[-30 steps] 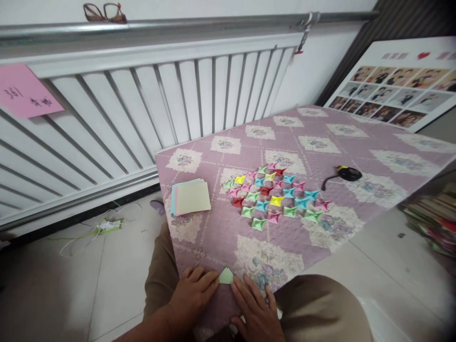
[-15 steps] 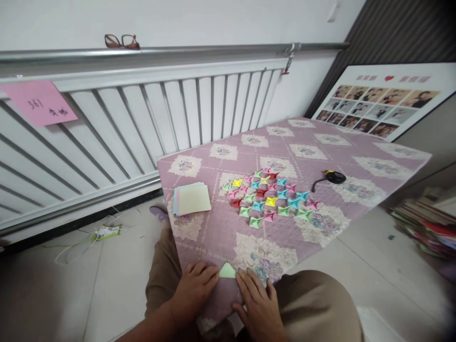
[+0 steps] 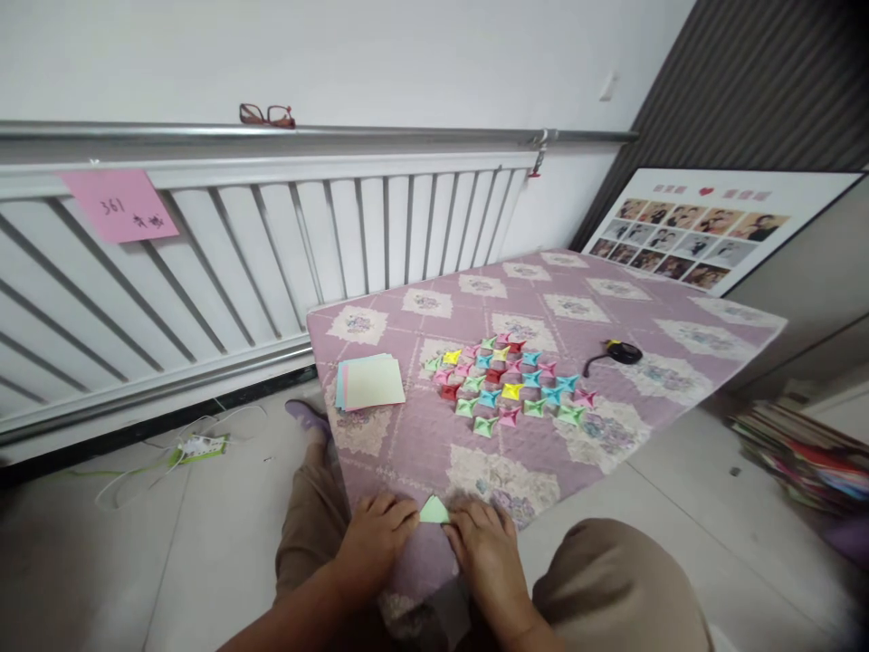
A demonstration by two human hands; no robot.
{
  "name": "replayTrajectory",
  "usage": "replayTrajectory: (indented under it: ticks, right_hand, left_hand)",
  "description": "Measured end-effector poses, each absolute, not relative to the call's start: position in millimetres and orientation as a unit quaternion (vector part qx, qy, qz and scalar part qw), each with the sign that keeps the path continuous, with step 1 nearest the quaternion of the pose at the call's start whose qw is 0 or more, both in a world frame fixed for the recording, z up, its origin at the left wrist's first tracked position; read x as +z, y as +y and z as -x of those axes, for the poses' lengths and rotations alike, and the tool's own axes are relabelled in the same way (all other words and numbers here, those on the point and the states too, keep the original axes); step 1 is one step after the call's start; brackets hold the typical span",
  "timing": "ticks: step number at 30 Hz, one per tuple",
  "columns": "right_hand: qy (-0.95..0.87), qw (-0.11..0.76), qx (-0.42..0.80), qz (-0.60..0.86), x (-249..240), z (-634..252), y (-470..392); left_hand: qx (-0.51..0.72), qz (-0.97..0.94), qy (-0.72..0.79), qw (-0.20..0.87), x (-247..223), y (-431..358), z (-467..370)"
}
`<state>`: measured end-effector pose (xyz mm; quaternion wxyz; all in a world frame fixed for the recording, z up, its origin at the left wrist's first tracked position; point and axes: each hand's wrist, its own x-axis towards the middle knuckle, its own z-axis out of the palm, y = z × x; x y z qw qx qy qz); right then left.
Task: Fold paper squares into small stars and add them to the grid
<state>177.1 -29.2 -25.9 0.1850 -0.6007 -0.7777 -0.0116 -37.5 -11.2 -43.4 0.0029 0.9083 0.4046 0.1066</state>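
A small light-green folded paper [image 3: 434, 510] lies flat at the table's near edge, its peak pointing away from me. My left hand [image 3: 380, 536] presses its left corner down with bent fingers. On the other side, my right hand [image 3: 485, 539] has its fingers over the right corner, the thumb tucked close by. Both corners are hidden beneath the fingertips. Farther in, several folded paper pieces [image 3: 510, 391] in green, pink, red, yellow and blue stand in slanting rows. To their left sits a stack of paper sheets [image 3: 376, 382], cream on top.
The table [image 3: 414, 444] has a purple flowered cloth. A black-and-yellow object with a strap [image 3: 623, 351] lies on its right side. Behind are a white radiator [image 3: 272, 254] and a leaning photo board [image 3: 699, 226]. A power strip [image 3: 200, 447] with cables is on the floor.
The view has tilted up and shifted slightly. My right hand has drawn its fingers in, the thumb moving up towards the paper. My left hand stays at the left corner.
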Motion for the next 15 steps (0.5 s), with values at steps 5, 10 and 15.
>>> replayTrajectory:
  ticks: [5, 10, 15]
  right_hand:
    - [-0.806, 0.144, -0.003, 0.574, -20, -182, -12]
    - [-0.827, 0.135, 0.008, 0.545, -18, -182, -2]
    - [-0.855, 0.135, 0.05, 0.499, -20, -178, 2]
  left_hand:
    - [0.105, -0.901, 0.419, 0.029, -42, -11, 36]
    - [0.119, -0.884, 0.45, 0.051, -45, -12, 31]
    - [0.155, -0.878, 0.448, 0.07, -47, -13, 31]
